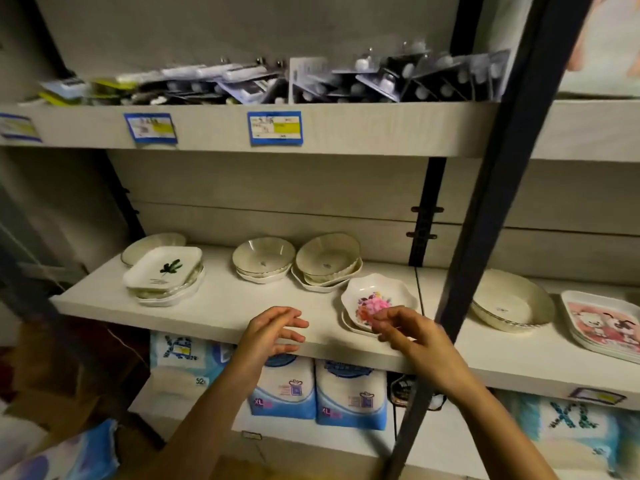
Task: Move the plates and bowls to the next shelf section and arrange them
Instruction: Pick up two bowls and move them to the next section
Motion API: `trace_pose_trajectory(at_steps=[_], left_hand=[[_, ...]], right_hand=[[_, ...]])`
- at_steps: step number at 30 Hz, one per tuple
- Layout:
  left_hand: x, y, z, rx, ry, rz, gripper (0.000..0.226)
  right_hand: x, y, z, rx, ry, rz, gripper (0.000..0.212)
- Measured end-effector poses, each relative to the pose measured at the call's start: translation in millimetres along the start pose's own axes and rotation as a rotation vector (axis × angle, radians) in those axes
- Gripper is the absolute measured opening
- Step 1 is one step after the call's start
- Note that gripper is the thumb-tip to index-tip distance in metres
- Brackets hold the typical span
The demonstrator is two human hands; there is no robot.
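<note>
Both hands hover apart over the front edge of the middle shelf [225,299]; the left hand [273,329] has its fingers spread and loosely bent, with nothing in it; the right hand [407,329] reaches its bent fingers over the near rim of a flowered dish [379,296], but blur hides whether they touch or pinch it, so I cannot tell its grip.

That dish lies on top of a short stack of like dishes at the right end of the left section, just beside the dark post [485,237] that splits the shelf; behind it stand two stacks of pale bowls, one [327,259] close to the dish and the other [264,258] just left of that; further left a rectangular plate with a green leaf [162,271] sits tilted on its own stack, with a round plate [152,245] behind it.

Past the post, in the right section, a wide round bowl [512,304] rests on the board, and near it a tray with a cartoon picture [602,322] tops a small stack.

Above, blister packs [277,81] crowd the upper shelf, whose front carries blue price labels [275,128]; below, soft packs marked XL [349,393] stand side by side.
</note>
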State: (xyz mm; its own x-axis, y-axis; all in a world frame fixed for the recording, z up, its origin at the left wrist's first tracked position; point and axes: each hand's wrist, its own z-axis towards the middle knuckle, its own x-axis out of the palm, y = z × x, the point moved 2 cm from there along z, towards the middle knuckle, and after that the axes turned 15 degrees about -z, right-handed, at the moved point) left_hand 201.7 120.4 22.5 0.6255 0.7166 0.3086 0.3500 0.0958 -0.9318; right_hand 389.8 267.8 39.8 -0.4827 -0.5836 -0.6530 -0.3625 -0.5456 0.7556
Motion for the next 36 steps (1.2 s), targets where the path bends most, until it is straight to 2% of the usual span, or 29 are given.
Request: trace_pose_trajectory(at_steps=[8, 15, 21, 26, 31, 36], left_hand=[[-56, -5, 72, -0.159, 0.0, 0.085, 0.019], [-19, 5, 167, -0.345, -0.006, 0.091, 0.029], [5, 26, 203, -0.536, 0.027, 0.102, 0.038], [13, 35, 217, -0.534, 0.021, 0.145, 0.037], [9, 24, 217, -0.415, 0.025, 0.103, 0.036], [-23, -8, 195, -0.249, 0.096, 0.217, 0.025]], right_hand=[[49, 21, 63, 0.115, -0.032, -0.038, 0.012], [54, 30, 93, 0.244, -0.101, -0.095, 0.021], [44, 27, 99, 0.296, -0.14, -0.064, 0.021], [43, 21, 102, 0.315, -0.151, -0.076, 0.021], [43, 12, 101, 0.349, -0.155, -0.016, 0.022], [46, 8, 100, 0.457, -0.218, 0.24, 0.031]])
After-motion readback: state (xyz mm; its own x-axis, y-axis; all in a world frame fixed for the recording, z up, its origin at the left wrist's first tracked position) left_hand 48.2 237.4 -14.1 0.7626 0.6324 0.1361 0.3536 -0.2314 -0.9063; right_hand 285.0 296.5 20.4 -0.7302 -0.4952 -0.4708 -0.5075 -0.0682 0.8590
